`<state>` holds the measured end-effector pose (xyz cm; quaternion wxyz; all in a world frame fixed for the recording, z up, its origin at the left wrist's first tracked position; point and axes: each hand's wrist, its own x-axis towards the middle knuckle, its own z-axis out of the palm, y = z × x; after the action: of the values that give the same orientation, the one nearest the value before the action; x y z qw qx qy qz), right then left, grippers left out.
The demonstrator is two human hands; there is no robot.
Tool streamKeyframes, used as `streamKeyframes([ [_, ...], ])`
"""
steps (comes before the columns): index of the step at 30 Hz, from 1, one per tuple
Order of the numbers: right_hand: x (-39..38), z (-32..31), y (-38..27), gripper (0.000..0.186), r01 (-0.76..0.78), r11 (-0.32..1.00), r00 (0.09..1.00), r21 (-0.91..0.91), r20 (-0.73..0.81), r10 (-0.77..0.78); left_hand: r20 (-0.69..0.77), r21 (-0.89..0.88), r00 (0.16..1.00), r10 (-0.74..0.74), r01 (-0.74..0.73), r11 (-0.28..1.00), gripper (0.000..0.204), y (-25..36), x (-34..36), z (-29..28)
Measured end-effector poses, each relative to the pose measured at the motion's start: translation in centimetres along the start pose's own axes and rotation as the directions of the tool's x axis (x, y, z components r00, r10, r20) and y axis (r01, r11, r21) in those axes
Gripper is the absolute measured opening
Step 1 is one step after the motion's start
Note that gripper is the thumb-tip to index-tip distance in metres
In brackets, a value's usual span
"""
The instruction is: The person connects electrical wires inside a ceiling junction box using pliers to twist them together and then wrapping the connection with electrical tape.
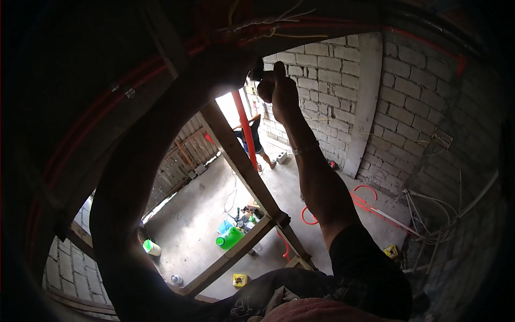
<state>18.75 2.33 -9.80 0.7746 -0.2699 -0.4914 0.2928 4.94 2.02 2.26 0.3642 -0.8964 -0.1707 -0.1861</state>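
Both my arms are raised toward the dark ceiling. My left hand [230, 70] is a black silhouette just under the overhead wires, its fingers lost in shadow. Beside it, my right hand [280, 95] is closed with the thumb pointing up; whatever it grips, if anything, is too dark to make out. A small gap of light shows between the two hands. Loose wires [292, 33] stick out above them. Orange conduit pipes [115, 92] run along the ceiling, and another orange pipe [245, 131] passes downward below my hands.
Wooden beams [236, 145] of a scaffold or ladder stand below me. On the concrete floor [193, 209] are a green jug [229, 238], tools, a white container [152, 247] and yellow boxes [240, 280]. A person [255, 140] stands near the bright doorway. A block wall [332, 75] rises at right.
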Motion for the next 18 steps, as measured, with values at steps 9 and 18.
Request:
streamKeyframes([
  [9, -5.1, 0.7, -3.7, 0.027, -0.081, 0.979, 0.985, 0.186, 0.167, 0.050, -0.053, -0.012, 0.993, 0.102, -0.103, 0.995, 0.019, -1.2, 0.1, 1.5],
  [18, 1.3, -1.3, -5.2, 0.030, -0.234, 0.772, 0.944, 0.591, 0.328, 0.035, 0.093, -0.050, 0.991, 0.099, -0.094, 0.994, 0.018, -0.4, 0.2, 0.7],
])
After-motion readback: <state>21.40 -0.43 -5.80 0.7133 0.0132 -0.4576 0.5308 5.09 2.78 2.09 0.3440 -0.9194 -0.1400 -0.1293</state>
